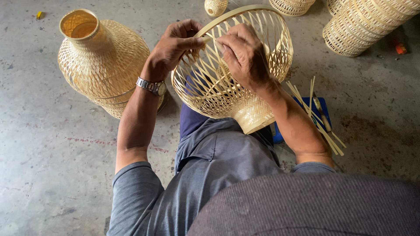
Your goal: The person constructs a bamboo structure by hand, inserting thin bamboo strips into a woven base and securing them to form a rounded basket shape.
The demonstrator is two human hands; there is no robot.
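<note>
You've got the basket (232, 65) tipped on its side across your lap, open mouth facing away from you, woven base pressed near your shirt. Your left hand (175, 46) sits on the rim at the upper left, fingers curled shut over the hoop and a strip, thumb pushing toward the middle. Your right hand (243, 54) is draped over the top of the rim, fingers closed down on the loose strips, pinching them against the hoop right beside the left thumb. Judging by the open lattice, this thing looks very light and springy rather than stiff; the thin slats would likely bend under a squeeze and could crack or splinter if kinked. The hoop at the mouth and the tight weave at the base look like the firm places to hold, so the rim hold suits it; the wide gaps in the wall look like the weak zone. Inside the basket I see nothing but air and your lap showing through. To your left on the floor (43, 131) stands a finished vase-shaped shade (103, 65), upright, neck open, and I can make out nothing inside. Far right lie more woven shades (363, 24), stacked on their sides, with a small one (215, 6) at the far edge. Just right of your right forearm a bundle of loose strips (315, 116) rests across a blue pad (326, 109), with a tool (323, 114) lying among them.
</note>
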